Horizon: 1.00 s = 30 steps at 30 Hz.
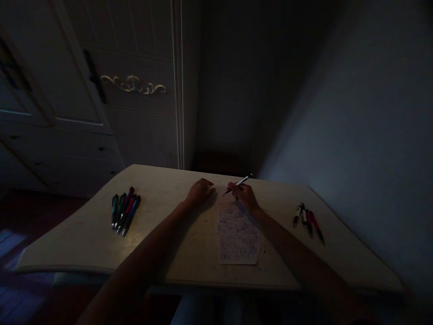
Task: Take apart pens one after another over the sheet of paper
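Note:
In the dim head view, my right hand [244, 195] is closed around a pen [242, 180] with a light barrel. The pen slants up to the right, and its dark tip points down at the top part of a sheet of paper [238, 237]. Dense purple-blue marks cover much of the sheet, too small to read. My left hand [199, 192] lies on the table at the sheet's upper left edge, fingers stretched toward it and nothing visibly held. My right forearm crosses over the sheet's right side.
Several dark-bodied coloured pens [124, 211] lie bunched on the left of the pale table [189, 266]. Several more pens [308, 221] lie on the right. Behind stands a cabinet [145, 122] with gilt ornament; a wall [365, 126] borders the right side.

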{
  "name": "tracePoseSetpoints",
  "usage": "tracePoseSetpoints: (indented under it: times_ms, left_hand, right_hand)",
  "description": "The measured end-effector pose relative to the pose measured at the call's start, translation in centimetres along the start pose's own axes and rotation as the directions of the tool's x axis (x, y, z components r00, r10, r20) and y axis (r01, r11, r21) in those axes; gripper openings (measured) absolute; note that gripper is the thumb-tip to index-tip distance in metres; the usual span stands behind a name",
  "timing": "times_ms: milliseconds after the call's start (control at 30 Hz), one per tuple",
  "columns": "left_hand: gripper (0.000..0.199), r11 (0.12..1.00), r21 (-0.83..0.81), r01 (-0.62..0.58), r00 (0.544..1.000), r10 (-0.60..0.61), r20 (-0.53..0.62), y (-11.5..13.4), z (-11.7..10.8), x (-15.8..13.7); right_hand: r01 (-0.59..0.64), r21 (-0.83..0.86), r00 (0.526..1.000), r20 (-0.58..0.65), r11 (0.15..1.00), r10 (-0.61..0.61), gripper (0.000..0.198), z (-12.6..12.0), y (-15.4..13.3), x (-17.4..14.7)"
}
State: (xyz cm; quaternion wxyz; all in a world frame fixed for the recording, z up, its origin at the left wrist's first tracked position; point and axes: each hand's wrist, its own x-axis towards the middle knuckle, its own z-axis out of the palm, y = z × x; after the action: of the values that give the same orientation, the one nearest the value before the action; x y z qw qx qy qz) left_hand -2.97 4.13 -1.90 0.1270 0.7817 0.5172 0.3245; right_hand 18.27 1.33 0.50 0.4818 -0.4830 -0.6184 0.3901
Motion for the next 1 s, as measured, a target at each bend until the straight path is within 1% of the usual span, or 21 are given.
tracePoseSetpoints:
  times_ms: [67,133,233,333,433,567,767,867,1000]
  left_hand:
    - [0.033,0.998,-0.031,0.045,0.999,-0.045,0.013,-0.2,0.1,0.2]
    - [0.036,0.999,-0.02,0.027,0.999,-0.026,0.027,0.0,0.1,0.2]
    - [0.035,0.999,0.041,-0.004,0.999,0.002,0.047,0.4,0.0,0.0]
    - [0.031,0.994,0.103,-0.025,0.998,0.018,0.065,0.7,0.0,-0.3]
    - [0.034,0.993,0.113,-0.029,0.996,0.019,0.082,0.6,-0.1,-0.3]
    - [0.034,0.996,0.082,-0.025,0.995,0.017,0.097,0.6,-0.1,-0.2]
    - [0.028,0.994,0.078,-0.07,0.995,0.065,0.069,0.9,-0.4,-0.4]
    - [0.022,0.991,0.094,-0.095,0.993,0.087,0.085,0.9,-0.4,-0.6]
    - [0.021,0.986,0.122,-0.112,0.989,0.099,0.105,0.9,-0.4,-0.7]
  right_hand:
    - [0.031,-0.008,0.999,0.01,0.999,-0.031,0.055,0.6,0.4,0.1]
    - [0.05,-0.009,0.999,-0.009,0.999,-0.05,0.053,1.0,0.7,0.0]
    - [0.032,0.019,0.999,-0.041,0.999,-0.031,0.052,1.4,1.1,-0.3]
    - [-0.003,0.037,1.0,0.004,0.999,0.002,0.051,1.4,1.2,-0.4]
    - [-0.014,0.022,0.998,0.062,1.0,0.012,0.049,1.4,1.3,-0.4]
    - [0.035,-0.002,0.998,0.053,0.999,-0.034,0.042,1.2,1.4,-0.5]
    - [0.105,-0.048,0.994,0.03,0.993,-0.103,0.033,1.2,1.1,-0.9]
    - [0.087,-0.031,0.995,0.059,0.996,-0.085,0.033,1.3,0.9,-1.0]
    - [0.015,0.057,0.996,0.084,0.998,-0.019,0.037,1.3,0.9,-0.6]
